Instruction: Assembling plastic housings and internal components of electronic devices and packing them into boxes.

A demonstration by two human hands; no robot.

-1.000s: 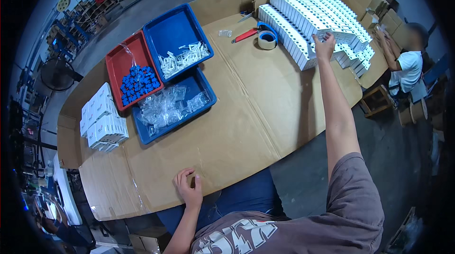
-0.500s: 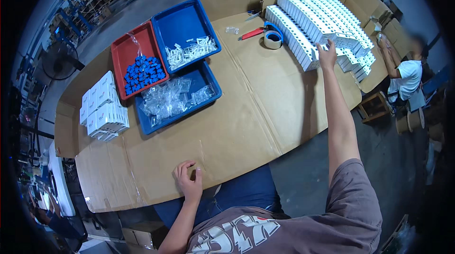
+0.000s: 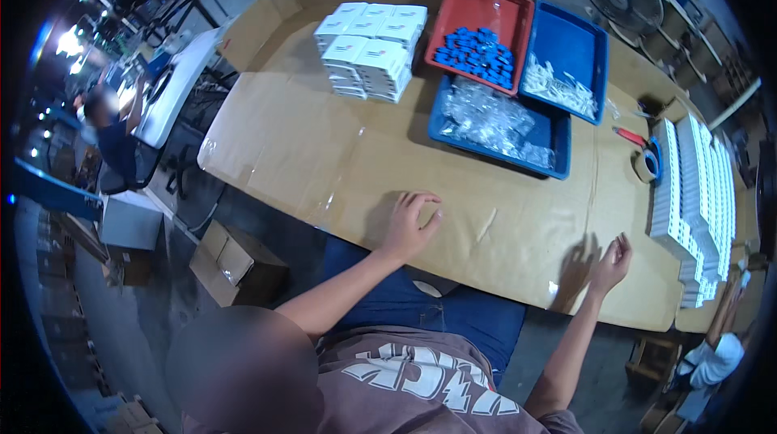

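My left hand (image 3: 410,229) is over the near part of the cardboard-covered table (image 3: 324,159), its fingers loosely curved and apart with nothing in them. Further right, my right hand (image 3: 611,267) hovers above the table near the front edge, fingers half curled; no object shows in it. Nearest to that hand are long rows of small white boxes (image 3: 684,191) at the right end. A stack of white boxes (image 3: 368,53) stands at the far left. Between lie a blue tray of clear plastic bags (image 3: 494,122), a red tray with blue parts (image 3: 477,53) and another blue tray with white pieces (image 3: 558,86).
Beside the white rows lie a tape roll (image 3: 646,165) and a red-handled tool (image 3: 630,137). A cardboard box (image 3: 235,260) sits on the floor at left. One person (image 3: 716,365) is at the right edge, another (image 3: 117,130) at a white table on the left.
My right hand has left the white box rows and come back toward me. My view has turned left, so the trays and the box stack appear further right. My left hand stays above the table's near part.
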